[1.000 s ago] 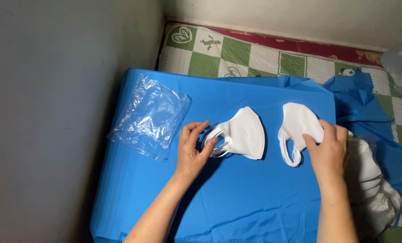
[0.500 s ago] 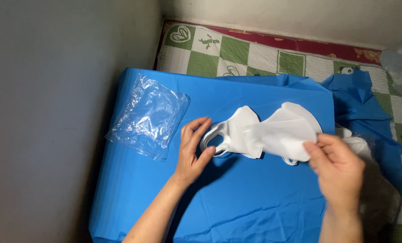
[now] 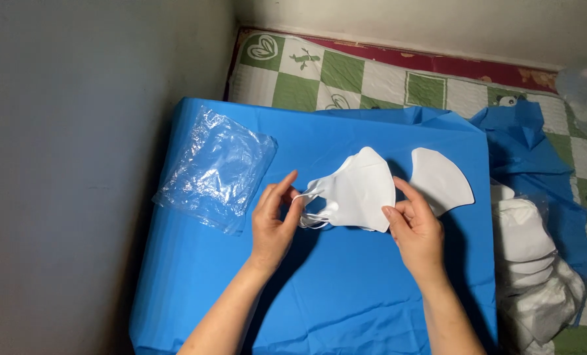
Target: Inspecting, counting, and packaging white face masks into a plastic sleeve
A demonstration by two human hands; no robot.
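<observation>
Left hand: the left hand [image 3: 275,227] is hovering over the middle of the blue desk [image 3: 346,296], and its fingers [image 3: 281,192] are pinching the thin white ear loops [image 3: 308,212] at the left end of the front mask.
Right hand: the right hand [image 3: 417,230] is staying just right of the middle of the desk; its fingers [image 3: 393,217] are gripping the right lower edge of the same mask.
Front mask: the white folded mask [image 3: 358,190] is being held between both hands, a little above the desk surface, near the desk centre. Its pointed fold is looking toward the far edge.
Second mask: another white mask [image 3: 441,181] is lying just behind and to the right of the first one, toward the right edge of the desk. The pictures are not showing clearly whether the right hand is also touching it.
Plastic bag: a clear crumpled plastic bag [image 3: 218,172] is lying near the far left corner of the desk, well apart from the hands.
Stack of masks: a pile of white masks in clear wrapping [image 3: 533,269] is sitting beside the right edge of the desk, on a blue sheet.
Floor: a green and white checked mat [image 3: 372,75] is showing beyond the far edge of the desk.
</observation>
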